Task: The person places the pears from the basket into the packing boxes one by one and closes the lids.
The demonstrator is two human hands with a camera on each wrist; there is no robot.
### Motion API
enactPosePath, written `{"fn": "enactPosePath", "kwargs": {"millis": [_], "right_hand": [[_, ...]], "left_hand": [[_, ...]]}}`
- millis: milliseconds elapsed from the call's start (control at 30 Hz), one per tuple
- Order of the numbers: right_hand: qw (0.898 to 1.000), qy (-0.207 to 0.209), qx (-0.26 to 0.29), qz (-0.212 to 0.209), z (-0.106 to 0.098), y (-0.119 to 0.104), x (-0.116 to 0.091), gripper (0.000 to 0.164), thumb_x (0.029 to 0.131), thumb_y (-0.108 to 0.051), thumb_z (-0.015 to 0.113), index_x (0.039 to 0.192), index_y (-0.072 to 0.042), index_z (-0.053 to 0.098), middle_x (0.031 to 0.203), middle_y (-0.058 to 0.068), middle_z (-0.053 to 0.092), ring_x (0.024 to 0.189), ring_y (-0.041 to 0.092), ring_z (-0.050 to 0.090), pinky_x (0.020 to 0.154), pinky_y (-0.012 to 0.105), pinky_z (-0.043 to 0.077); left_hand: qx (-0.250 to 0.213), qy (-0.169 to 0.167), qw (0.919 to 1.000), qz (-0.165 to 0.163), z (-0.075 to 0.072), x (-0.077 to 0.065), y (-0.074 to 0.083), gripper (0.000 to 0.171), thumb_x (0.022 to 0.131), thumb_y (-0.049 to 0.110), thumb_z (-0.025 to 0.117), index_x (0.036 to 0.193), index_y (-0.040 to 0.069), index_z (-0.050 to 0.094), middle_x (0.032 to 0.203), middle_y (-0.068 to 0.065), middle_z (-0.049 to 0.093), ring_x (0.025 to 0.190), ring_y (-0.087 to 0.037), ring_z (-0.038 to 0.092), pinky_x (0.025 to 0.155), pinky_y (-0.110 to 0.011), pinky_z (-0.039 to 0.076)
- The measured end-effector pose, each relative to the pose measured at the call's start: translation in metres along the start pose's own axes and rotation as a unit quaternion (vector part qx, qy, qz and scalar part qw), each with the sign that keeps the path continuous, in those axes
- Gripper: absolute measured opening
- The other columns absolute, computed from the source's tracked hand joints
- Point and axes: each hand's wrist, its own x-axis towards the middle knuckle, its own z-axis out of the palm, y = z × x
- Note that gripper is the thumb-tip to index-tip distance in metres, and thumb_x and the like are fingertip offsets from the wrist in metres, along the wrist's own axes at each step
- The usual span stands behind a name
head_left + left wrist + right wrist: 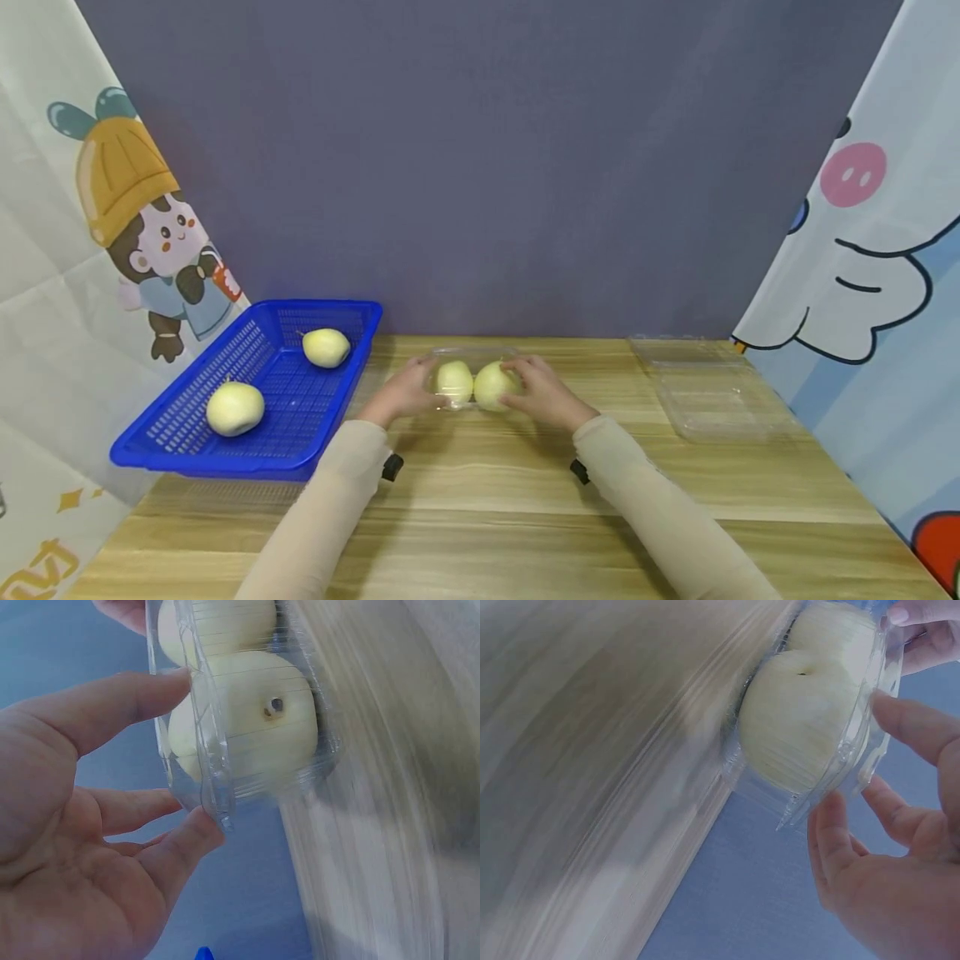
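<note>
Two pale yellow pears (492,386) lie side by side inside a clear plastic clamshell box (474,351) on the table. The box's lid lies over them; whether its rim is fully pressed together, I cannot tell. My left hand (405,391) holds the box's left end. In the left wrist view, its thumb and fingers pinch the rim beside a pear (262,720). My right hand (547,393) grips the opposite end. The right wrist view shows its thumb and fingers (832,825) at the rim, near the other pear (795,724).
On the left stands a blue plastic basket (330,442) with two pears, one nearer (235,409) and one farther (326,347). Another clear plastic box (712,400) sits at the table's right. A grey panel (480,167) rises behind the wooden table (480,517); printed curtains hang at both sides.
</note>
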Motion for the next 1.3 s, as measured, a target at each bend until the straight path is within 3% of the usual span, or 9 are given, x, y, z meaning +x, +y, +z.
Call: {"fn": "enactPosePath", "kwargs": {"millis": [367,667,933,1133,1300], "right_hand": [[0.999,-0.009,0.011,0.030,0.005,-0.009,0.008,0.057,0.091,-0.021,0.076,0.140,-0.005,0.054,0.141,0.019,0.044,0.112,0.030,0.052,0.097,0.046,0.049],[0.999,-0.012,0.035,0.034,0.007,-0.012,0.013,0.056,0.091,-0.020,0.076,0.141,-0.006,0.054,0.130,0.013,0.048,0.100,0.024,0.049,0.086,0.039,0.049],[0.999,-0.015,0.012,0.030,0.012,-0.016,0.027,0.056,0.091,-0.020,0.075,0.140,-0.005,0.053,0.144,0.020,0.043,0.114,0.031,0.053,0.097,0.045,0.050],[0.999,-0.021,0.002,0.035,0.015,-0.019,0.035,0.055,0.092,-0.018,0.074,0.141,-0.005,0.052,0.146,0.021,0.043,0.131,0.037,0.044,0.108,0.052,0.041],[0.999,-0.027,0.007,0.039,0.016,-0.021,0.037,0.054,0.093,-0.016,0.072,0.142,-0.005,0.051,0.147,0.020,0.042,0.133,0.037,0.041,0.110,0.052,0.039]], "left_hand": [[-0.004,0.001,1.0000,-0.008,-0.007,0.001,-0.005,0.082,0.086,0.017,0.079,0.153,0.000,0.035,0.153,-0.031,0.032,0.138,-0.049,0.035,0.111,-0.062,0.031],[0.006,0.008,0.9999,-0.013,-0.010,0.004,-0.009,0.082,0.084,0.014,0.080,0.151,-0.006,0.037,0.149,-0.034,0.035,0.138,-0.049,0.033,0.113,-0.060,0.030],[0.000,0.026,0.9996,-0.011,-0.013,0.007,-0.013,0.081,0.083,0.007,0.077,0.149,-0.011,0.035,0.151,-0.037,0.031,0.139,-0.050,0.031,0.115,-0.057,0.027],[0.003,0.040,0.9990,-0.022,-0.013,0.009,-0.013,0.080,0.082,0.004,0.076,0.149,-0.011,0.034,0.151,-0.037,0.031,0.139,-0.050,0.031,0.115,-0.057,0.027],[-0.004,0.042,0.9986,-0.031,-0.014,0.010,-0.018,0.082,0.082,0.003,0.075,0.151,-0.009,0.032,0.151,-0.036,0.031,0.139,-0.049,0.031,0.115,-0.056,0.026]]}}
